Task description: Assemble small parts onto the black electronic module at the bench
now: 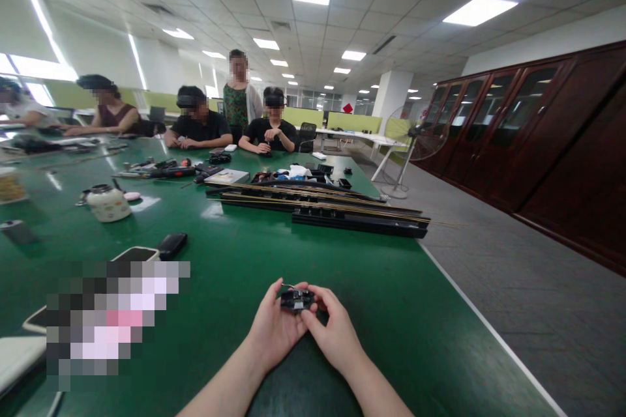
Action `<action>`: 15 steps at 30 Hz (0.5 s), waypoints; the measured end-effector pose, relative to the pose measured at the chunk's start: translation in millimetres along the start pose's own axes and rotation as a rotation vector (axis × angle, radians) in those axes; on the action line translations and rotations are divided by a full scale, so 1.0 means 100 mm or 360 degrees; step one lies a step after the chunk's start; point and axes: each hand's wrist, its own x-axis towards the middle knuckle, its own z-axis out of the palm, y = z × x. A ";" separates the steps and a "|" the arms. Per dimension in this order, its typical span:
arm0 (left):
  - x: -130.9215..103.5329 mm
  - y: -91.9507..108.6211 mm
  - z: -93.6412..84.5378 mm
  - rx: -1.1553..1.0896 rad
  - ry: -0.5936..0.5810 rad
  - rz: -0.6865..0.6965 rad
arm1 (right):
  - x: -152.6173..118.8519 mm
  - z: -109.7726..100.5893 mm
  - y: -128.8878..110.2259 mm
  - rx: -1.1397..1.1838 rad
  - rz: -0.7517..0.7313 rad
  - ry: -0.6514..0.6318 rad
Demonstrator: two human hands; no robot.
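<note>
A small black part with metal pieces (296, 300) is held between both hands just above the green table (235, 260). My left hand (274, 322) is closed under and around its left side, thumb along the edge. My right hand (335, 322) pinches its right end between thumb and fingers. A thin metal bit sticks out at the part's upper left. Too small to tell exactly what the part is.
Long black rails with thin brass-coloured rods (362, 225) lie across the table ahead. To the left are a black item (172, 245), a white jar (108, 203) and a blurred-out area. Several people sit or stand across the table. The table's edge (489, 326) runs along my right.
</note>
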 end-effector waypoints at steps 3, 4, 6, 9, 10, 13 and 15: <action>0.00 0.00 0.00 0.0001 -0.0004 0.0000 | 0.00 0.00 0.00 0.0001 0.0000 -0.0002; 0.00 0.00 0.00 0.0003 -0.0008 0.0000 | 0.00 0.00 0.01 0.0004 0.0001 -0.0003; 0.01 0.00 -0.01 0.0004 -0.0011 0.0003 | 0.00 0.00 0.01 0.0009 -0.0001 0.0002; 0.01 0.00 0.00 0.0000 -0.0005 0.0003 | 0.00 0.00 0.01 0.0010 -0.0003 0.0012; 0.01 0.00 0.00 -0.0001 -0.0004 0.0003 | 0.00 0.00 0.01 0.0011 -0.0004 0.0016; 0.00 0.00 0.01 0.0000 0.0001 0.0004 | 0.00 0.00 0.00 0.0017 -0.0002 0.0016; -0.01 0.00 0.01 -0.0002 0.0005 0.0005 | 0.00 0.00 0.00 0.0015 0.0007 0.0008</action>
